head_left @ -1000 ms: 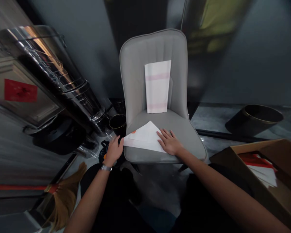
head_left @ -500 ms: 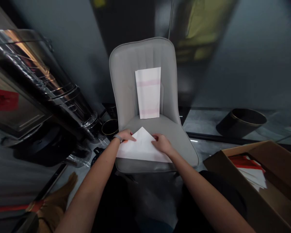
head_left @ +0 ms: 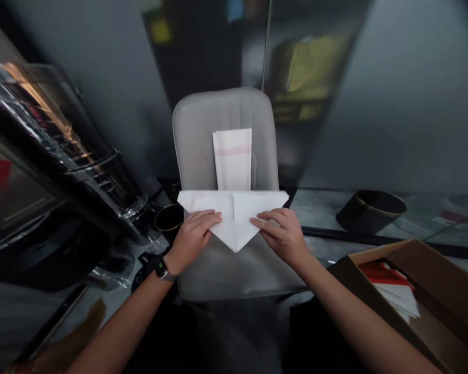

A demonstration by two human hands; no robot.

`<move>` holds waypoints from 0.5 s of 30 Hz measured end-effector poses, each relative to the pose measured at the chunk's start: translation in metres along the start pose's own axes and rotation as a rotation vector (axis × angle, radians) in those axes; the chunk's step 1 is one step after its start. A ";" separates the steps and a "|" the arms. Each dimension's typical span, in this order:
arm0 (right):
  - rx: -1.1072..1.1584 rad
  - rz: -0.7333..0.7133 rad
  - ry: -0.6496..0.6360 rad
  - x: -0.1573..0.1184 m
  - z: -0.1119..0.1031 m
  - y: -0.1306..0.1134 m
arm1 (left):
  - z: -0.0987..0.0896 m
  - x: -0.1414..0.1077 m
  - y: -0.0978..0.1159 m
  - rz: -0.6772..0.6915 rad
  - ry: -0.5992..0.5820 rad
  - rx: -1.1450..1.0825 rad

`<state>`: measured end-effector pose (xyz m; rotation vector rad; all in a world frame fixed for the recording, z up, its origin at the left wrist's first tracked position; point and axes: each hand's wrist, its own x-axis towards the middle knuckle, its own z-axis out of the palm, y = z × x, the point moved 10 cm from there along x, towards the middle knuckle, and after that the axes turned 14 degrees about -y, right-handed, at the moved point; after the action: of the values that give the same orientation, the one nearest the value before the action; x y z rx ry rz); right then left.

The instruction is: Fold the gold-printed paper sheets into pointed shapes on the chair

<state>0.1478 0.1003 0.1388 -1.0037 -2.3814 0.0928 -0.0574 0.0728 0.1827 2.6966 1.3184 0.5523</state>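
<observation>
A folded sheet of white paper (head_left: 234, 218) is between my hands over the grey chair. Its point faces me, its long straight edge is on the far side, and a crease runs down the middle. My left hand (head_left: 193, 236), with a watch (head_left: 161, 267) on the wrist, is closed on the left slanted side, fingers on top. On the right slanted side my right hand (head_left: 284, 234) grips the paper the same way. Both thumbs are mostly hidden. Behind it, a stack of white paper with pinkish bands (head_left: 233, 158) leans upright against the backrest, its lower part covered.
The grey chair (head_left: 234, 278) stands in front of me. To the right is an open cardboard box (head_left: 437, 270) holding red and white papers (head_left: 390, 283). A dark bin (head_left: 370, 213) appears behind glass. A shiny cylindrical appliance (head_left: 101, 171) stands left, near another dark bin (head_left: 168, 218).
The folded paper has turned so that its point, which faced away, now faces me. My hands have shifted with it and hold its slanted sides. The view has tilted slightly.
</observation>
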 end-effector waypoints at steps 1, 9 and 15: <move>-0.043 -0.020 -0.080 -0.005 0.016 -0.003 | 0.025 -0.004 -0.003 0.001 -0.108 0.022; -0.010 -0.040 -0.508 -0.057 0.119 -0.019 | 0.175 -0.060 -0.026 -0.115 -0.478 0.029; 0.064 -0.139 -0.627 -0.073 0.141 -0.048 | 0.171 -0.056 -0.024 -0.130 -0.434 0.048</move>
<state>0.0865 0.0364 -0.0011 -0.8609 -2.9783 0.4930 -0.0457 0.0569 0.0019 2.5384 1.3732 -0.0782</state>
